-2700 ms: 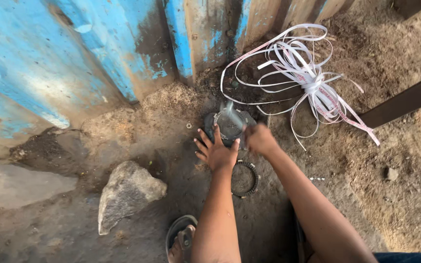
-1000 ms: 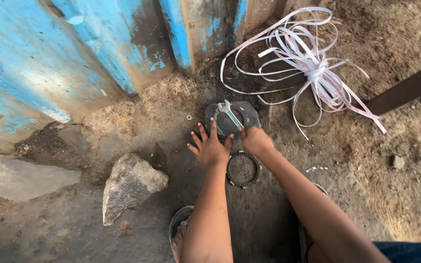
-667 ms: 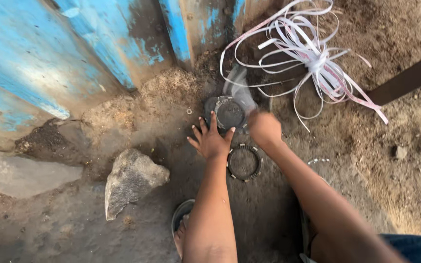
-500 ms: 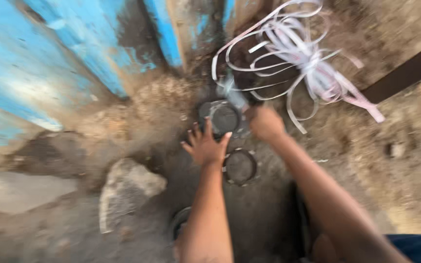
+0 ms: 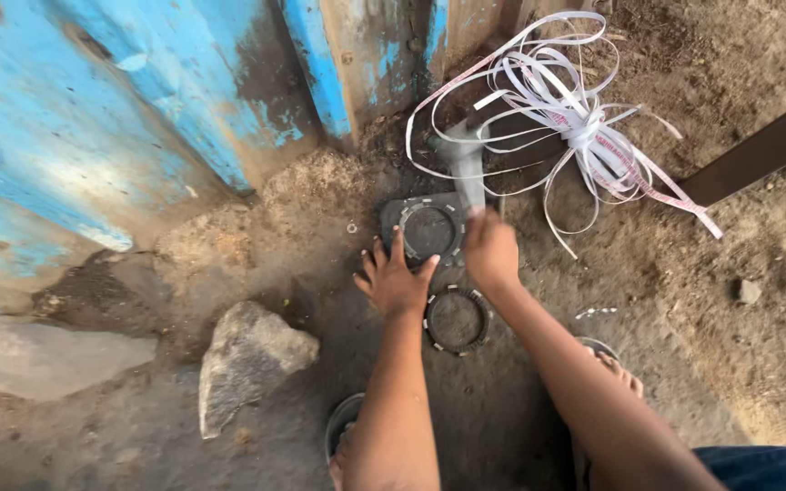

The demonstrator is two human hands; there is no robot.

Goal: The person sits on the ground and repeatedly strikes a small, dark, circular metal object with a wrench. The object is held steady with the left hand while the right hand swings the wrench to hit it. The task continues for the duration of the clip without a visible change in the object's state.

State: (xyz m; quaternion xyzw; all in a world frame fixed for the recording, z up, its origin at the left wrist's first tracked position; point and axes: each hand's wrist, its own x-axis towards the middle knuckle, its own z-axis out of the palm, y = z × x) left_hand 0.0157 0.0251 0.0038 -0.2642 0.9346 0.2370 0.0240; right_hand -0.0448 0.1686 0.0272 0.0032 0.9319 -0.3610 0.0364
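Grey stone comes first: a flat pale slab (image 5: 61, 359) lies far left of the dark round metal plate (image 5: 429, 229) that everything centres on, and a chunkier pointed grey rock (image 5: 247, 359) sits between that slab and the plate, below a peeling blue-painted wooden wall (image 5: 93, 109). Just left of and below the plate, the left hand (image 5: 396, 282) is spread flat, fingers splayed, fingertips touching the plate's near edge and pinning it to the dusty ground without gripping anything. Directly below the plate lies a separate toothed dark metal ring (image 5: 456, 320), untouched, between the two forearms. At the plate's right edge the right hand (image 5: 491, 252) is closed in a fist around a blurred grey tool (image 5: 466, 168) that now stands raised above the plate, where a second ago the hand sat low on the plate itself; the smear suggests a swing, so striking work on the plate looks underway. Up and right of the plate sprawls a tangle of white plastic strapping (image 5: 566, 118).
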